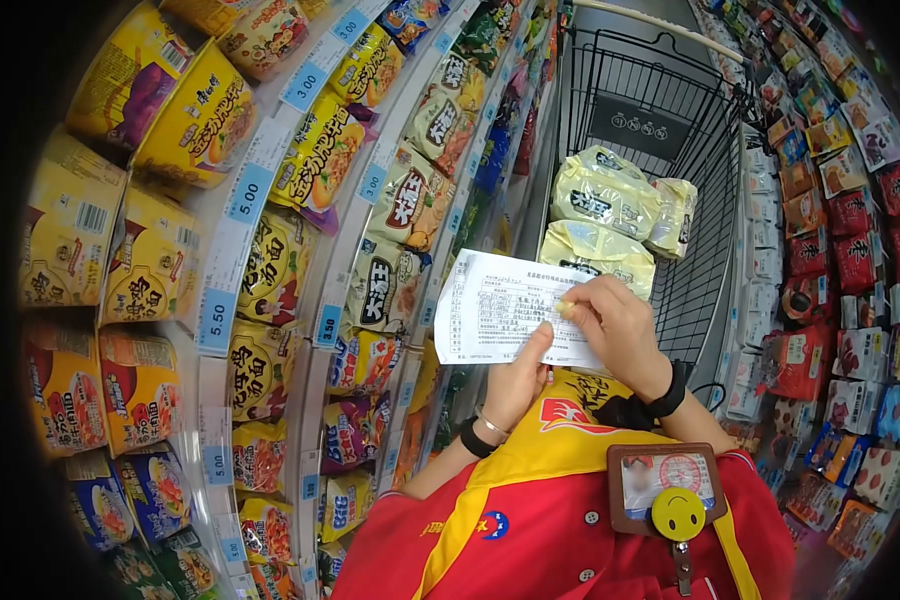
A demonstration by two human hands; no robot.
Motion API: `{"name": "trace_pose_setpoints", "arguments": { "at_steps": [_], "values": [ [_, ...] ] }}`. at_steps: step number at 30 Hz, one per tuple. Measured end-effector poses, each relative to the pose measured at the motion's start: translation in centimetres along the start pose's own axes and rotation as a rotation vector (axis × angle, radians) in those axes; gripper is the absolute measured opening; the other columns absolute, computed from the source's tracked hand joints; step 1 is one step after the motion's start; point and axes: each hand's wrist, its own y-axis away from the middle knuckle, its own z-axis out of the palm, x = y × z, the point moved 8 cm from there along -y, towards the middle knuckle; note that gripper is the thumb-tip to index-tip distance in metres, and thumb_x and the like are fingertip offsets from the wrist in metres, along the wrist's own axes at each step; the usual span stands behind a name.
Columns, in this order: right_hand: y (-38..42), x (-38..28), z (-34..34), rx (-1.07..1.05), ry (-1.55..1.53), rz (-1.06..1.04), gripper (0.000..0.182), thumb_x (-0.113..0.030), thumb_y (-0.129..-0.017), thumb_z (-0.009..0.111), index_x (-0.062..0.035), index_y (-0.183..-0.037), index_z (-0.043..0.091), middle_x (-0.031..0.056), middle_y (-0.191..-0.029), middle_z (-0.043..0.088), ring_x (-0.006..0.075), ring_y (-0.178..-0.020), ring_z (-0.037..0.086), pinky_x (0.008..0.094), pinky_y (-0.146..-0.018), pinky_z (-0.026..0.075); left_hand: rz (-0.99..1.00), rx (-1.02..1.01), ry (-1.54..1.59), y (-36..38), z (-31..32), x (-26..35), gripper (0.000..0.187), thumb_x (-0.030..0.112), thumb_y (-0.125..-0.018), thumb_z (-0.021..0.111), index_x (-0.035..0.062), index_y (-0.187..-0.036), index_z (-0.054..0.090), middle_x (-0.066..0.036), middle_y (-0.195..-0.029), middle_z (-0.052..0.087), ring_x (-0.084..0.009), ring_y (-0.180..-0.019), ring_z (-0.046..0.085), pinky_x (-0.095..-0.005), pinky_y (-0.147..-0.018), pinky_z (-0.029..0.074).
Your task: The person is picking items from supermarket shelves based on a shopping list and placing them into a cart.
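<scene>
A white printed form (490, 300) with handwritten lines is held up in front of my chest, with at least one more sheet behind its left edge. My left hand (518, 385) grips the form's lower edge, thumb on top. Over the form's right side, my right hand (620, 335) is closed with its fingertips pinched together. Something small and yellowish shows at those fingertips, too small to name. Beyond the form, several pale yellow noodle packs (600, 195) lie in a black wire shopping cart (705, 230).
Shelves to the left carry instant noodle cups (200, 115) and bagged noodles (410, 195) above blue price tags (247, 192). On the right, another shelf holds many red and white packets (860, 260). The cart's pale handle bar (660, 25) is at the far end.
</scene>
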Motion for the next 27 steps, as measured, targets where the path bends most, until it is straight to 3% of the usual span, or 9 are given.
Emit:
{"name": "trace_pose_setpoints", "arguments": {
  "at_steps": [15, 21, 27],
  "values": [
    [0.3, -0.7, 0.5, -0.034, 0.016, -0.052, 0.012, -0.006, -0.07, 0.064, -0.0042, -0.08, 0.058, 0.0074, -0.074, 0.055, 0.024, -0.061, 0.057, 0.0304, -0.053, 0.047, 0.023, -0.007, -0.015, -0.1, -0.2, 0.1, 0.015, 0.019, -0.085, 0.055, 0.0046, -0.091, 0.055, 0.002, -0.066, 0.05, -0.0037, -0.044, 0.037, -0.0184, -0.04, 0.03],
    [-1.3, 1.4, -1.7, 0.134, 0.018, 0.059, 0.012, -0.004, -0.07, 0.064, -0.0027, -0.081, 0.058, 0.0081, -0.072, 0.054, 0.021, -0.059, 0.057, 0.0278, -0.052, 0.046, 0.016, -0.034, 0.015, -0.3, -0.1, -0.4, 0.017, 0.021, -0.085, 0.056, 0.0049, -0.091, 0.055, 0.003, -0.065, 0.05, -0.0032, -0.044, 0.037, -0.0178, -0.041, 0.029],
    [-1.1, -0.1, -0.1, 0.006, -0.027, -0.016, 0.01, -0.006, -0.071, 0.064, -0.0037, -0.079, 0.059, 0.0078, -0.072, 0.055, 0.0219, -0.061, 0.057, 0.0282, -0.052, 0.046, -0.018, -0.041, -0.013, -0.2, 0.1, -0.5, 0.018, 0.023, -0.085, 0.056, 0.005, -0.089, 0.056, 0.003, -0.065, 0.049, -0.0028, -0.046, 0.036, -0.0175, -0.041, 0.029]
  ]
}}
